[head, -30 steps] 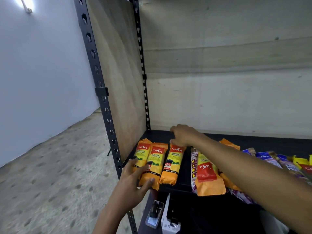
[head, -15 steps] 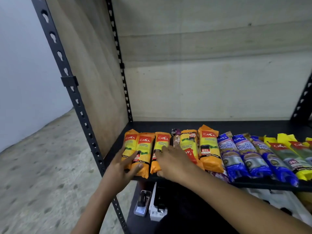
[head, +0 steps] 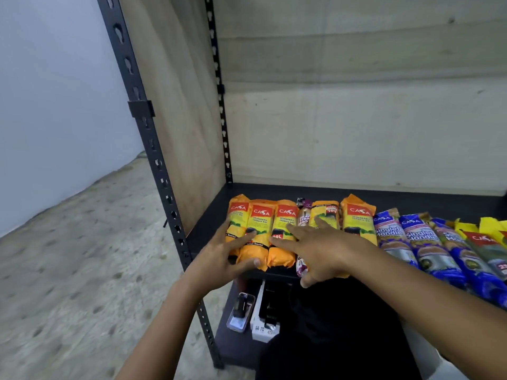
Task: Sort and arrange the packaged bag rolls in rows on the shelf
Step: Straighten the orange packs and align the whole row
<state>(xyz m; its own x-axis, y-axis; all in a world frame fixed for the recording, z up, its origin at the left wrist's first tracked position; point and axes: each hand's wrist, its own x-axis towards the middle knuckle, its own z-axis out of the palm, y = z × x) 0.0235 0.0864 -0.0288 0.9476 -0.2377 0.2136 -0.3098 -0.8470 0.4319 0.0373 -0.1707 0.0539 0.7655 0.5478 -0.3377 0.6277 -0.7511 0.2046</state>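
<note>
Head camera looks down at a black shelf [head: 411, 197] in a dark metal rack, its slotted upright post [head: 153, 149] on the left with a plywood side panel [head: 178, 105] beside it. Far left are a pale wall [head: 55, 91] and a rough speckled concrete floor [head: 68, 256].

The left hand [head: 225, 256] lies with fingers spread across the lower ends of the first two orange packs [head: 248, 229], thumb against the near end of the second; it presses on them without closing around either. These packs and a third orange pack [head: 284, 231] lie side by side, touching, each with a red "CASA" label and "DEGRADABLE GARBAGE BAG"; "Lemon Scented" shows on the second and part of "60L" on the third.

Next comes a thin purple pack [head: 304, 215] reading "DRAW STRING BAG". The right hand [head: 323, 250] rests flat and open, fingers spread over it and over a yellow pack [head: 325, 212] lying the other way round, gripping nothing that I can see. Beside that is another orange CASA pack [head: 358, 218].

Further right lie blue packs [head: 411, 237] marked "CASA Singlet Handle", then yellow-edged packs [head: 485, 237] with a red label cut off by the frame.

Below, a lower shelf [head: 233, 344] holds a small dark device [head: 241, 314] and a white box [head: 263, 330].
</note>
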